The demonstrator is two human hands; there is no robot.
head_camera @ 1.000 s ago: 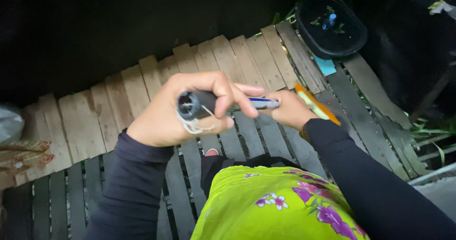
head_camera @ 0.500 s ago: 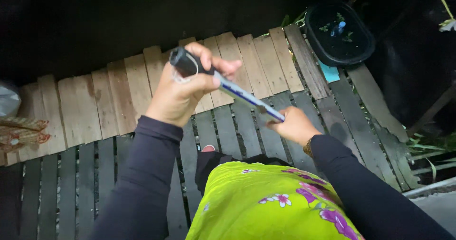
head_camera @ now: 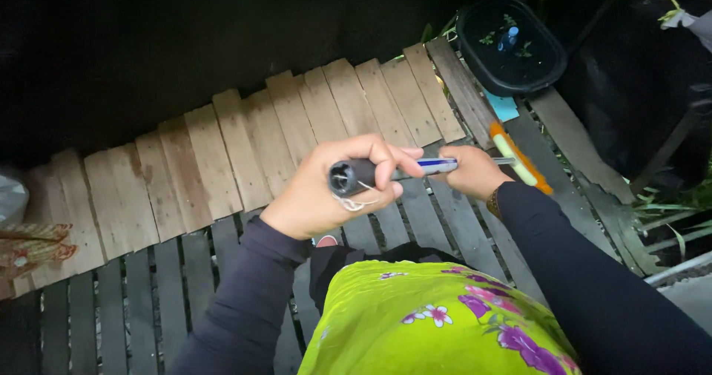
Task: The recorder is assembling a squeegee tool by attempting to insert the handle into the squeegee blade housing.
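My left hand [head_camera: 326, 193] grips the black end of a long handle [head_camera: 354, 175] that has a loop of white string hanging from it. The handle's silver and blue shaft [head_camera: 434, 165] runs right into my right hand [head_camera: 471, 171], which is closed around it. Past my right hand the tool ends in an orange and pale green head [head_camera: 519, 163], held just above the wooden slats. Both arms wear dark sleeves, and a bright green floral cloth [head_camera: 437, 319] covers my lap below.
A weathered wooden slat walkway [head_camera: 222, 160] lies underfoot, with darkness beyond its far edge. A black oval tub [head_camera: 512, 45] holding water and a small blue object sits at the upper right. A blue scrap [head_camera: 506, 106] lies beside it. Woven items [head_camera: 33, 245] rest at the left edge.
My left hand dropped from its raised position, bringing the handle from a steep tilt back to nearly level. The orange head is visible again beyond my right hand.
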